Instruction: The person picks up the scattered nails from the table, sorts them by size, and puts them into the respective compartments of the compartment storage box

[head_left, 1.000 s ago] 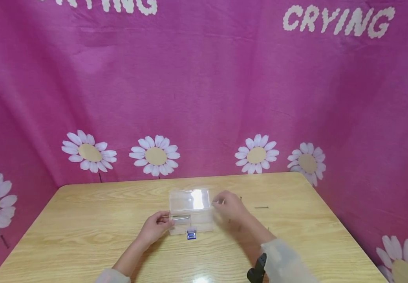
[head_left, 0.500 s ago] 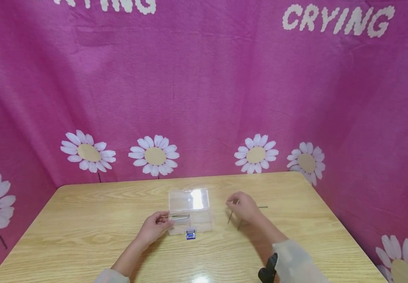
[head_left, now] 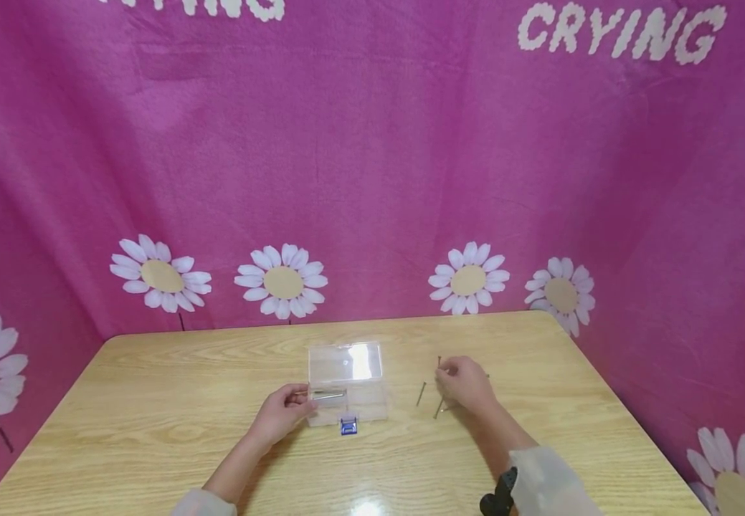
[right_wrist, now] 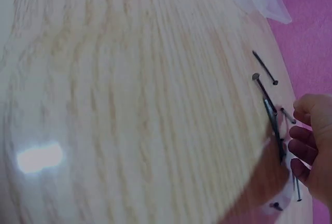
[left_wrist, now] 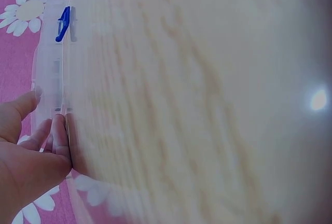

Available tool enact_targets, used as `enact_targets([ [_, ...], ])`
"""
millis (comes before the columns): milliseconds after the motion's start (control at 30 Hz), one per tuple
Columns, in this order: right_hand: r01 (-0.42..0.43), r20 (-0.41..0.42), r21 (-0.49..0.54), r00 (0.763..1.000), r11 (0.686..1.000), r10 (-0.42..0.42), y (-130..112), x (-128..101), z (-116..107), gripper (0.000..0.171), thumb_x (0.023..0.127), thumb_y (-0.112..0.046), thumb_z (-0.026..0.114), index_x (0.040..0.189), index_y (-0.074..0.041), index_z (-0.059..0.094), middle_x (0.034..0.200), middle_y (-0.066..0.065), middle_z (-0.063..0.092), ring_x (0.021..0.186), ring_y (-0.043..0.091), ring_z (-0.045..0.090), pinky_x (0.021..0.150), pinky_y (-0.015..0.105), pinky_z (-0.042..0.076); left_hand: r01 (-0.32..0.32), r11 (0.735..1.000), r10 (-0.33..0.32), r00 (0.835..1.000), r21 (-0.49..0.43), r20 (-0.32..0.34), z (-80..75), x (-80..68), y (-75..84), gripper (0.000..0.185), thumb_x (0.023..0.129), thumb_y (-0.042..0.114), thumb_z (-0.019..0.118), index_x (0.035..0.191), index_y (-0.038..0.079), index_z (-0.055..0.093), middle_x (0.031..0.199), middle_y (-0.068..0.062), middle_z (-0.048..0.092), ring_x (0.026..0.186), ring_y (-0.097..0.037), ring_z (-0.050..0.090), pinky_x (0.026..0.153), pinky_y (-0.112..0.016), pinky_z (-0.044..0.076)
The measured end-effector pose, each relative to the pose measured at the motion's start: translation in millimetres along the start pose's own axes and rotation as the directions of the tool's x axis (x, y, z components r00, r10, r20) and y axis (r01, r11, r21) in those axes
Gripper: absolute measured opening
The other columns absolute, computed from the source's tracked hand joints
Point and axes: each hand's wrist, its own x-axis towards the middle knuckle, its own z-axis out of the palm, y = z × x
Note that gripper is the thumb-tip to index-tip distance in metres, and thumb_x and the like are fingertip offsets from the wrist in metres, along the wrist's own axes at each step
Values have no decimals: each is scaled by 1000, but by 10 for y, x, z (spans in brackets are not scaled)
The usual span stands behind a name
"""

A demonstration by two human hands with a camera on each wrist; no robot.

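A clear plastic box (head_left: 353, 410) lies open at mid-table, its lid (head_left: 345, 362) folded back and a blue latch (head_left: 348, 428) at the front. A metal nail (head_left: 329, 394) lies inside. My left hand (head_left: 284, 413) holds the box's left end, with the fingers (left_wrist: 57, 136) against its wall (left_wrist: 51, 73). To the right, my right hand (head_left: 464, 384) rests over several loose nails (head_left: 420, 393). In the right wrist view its curled fingers (right_wrist: 303, 149) and thumb pinch at a long nail (right_wrist: 265, 97) on the wood.
The wooden table (head_left: 153, 423) is enclosed by a pink daisy-print cloth (head_left: 372, 179) at the back and both sides. More nails (right_wrist: 265, 67) lie scattered just beyond the right hand. A dark wrist strap (head_left: 497, 500) shows on the right forearm.
The right hand left the box's right side and moved right to the loose nails, where its fingers closed. The left hand and the box stayed put.
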Motion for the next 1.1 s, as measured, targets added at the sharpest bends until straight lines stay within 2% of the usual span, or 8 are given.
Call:
enact_targets([
  [200, -55, 3, -8, 998, 998, 55, 38, -20, 16, 19, 83, -21, 64, 93, -5, 70, 90, 8, 68, 85, 22, 62, 78, 41, 50, 9, 1000, -9, 1000, -4, 5, -1, -22, 1, 43, 84, 13, 68, 120, -6, 56, 95, -12, 62, 79, -13, 53, 61, -20, 43],
  [433, -63, 9, -50, 998, 997, 63, 20, -47, 36, 23, 82, -24, 68, 91, -4, 70, 87, 8, 68, 80, 20, 61, 75, 39, 50, 19, 1000, -19, 1000, -8, 7, 1, -41, 9, 43, 83, 13, 68, 120, -6, 56, 95, -12, 61, 79, -13, 52, 60, -19, 42],
  [667, -47, -6, -57, 999, 997, 47, 64, -15, 46, 19, 82, -20, 65, 91, -5, 70, 90, 9, 67, 86, 24, 62, 81, 43, 50, 22, 1000, -22, 1000, -2, 5, 5, -1, 5, 42, 84, 13, 68, 120, -4, 56, 96, -11, 61, 81, -15, 53, 64, -21, 44],
  [867, -42, -46, -69, 998, 997, 39, 84, -6, 30, 21, 83, -14, 58, 95, -1, 70, 95, 14, 69, 96, 32, 62, 87, 47, 48, 17, 1000, -17, 1000, -6, 5, 6, 4, 24, 41, 84, 11, 67, 120, -5, 56, 96, -11, 62, 81, -15, 53, 64, -21, 44],
  [1100, -67, -49, -55, 997, 996, 64, 87, 0, 37, 22, 83, -14, 58, 95, -1, 70, 95, 13, 69, 95, 30, 62, 88, 46, 48, 23, 1000, -23, 1000, 3, 3, 6, 14, -2, 41, 84, 12, 68, 120, -4, 56, 95, -10, 61, 81, -14, 53, 64, -21, 43],
])
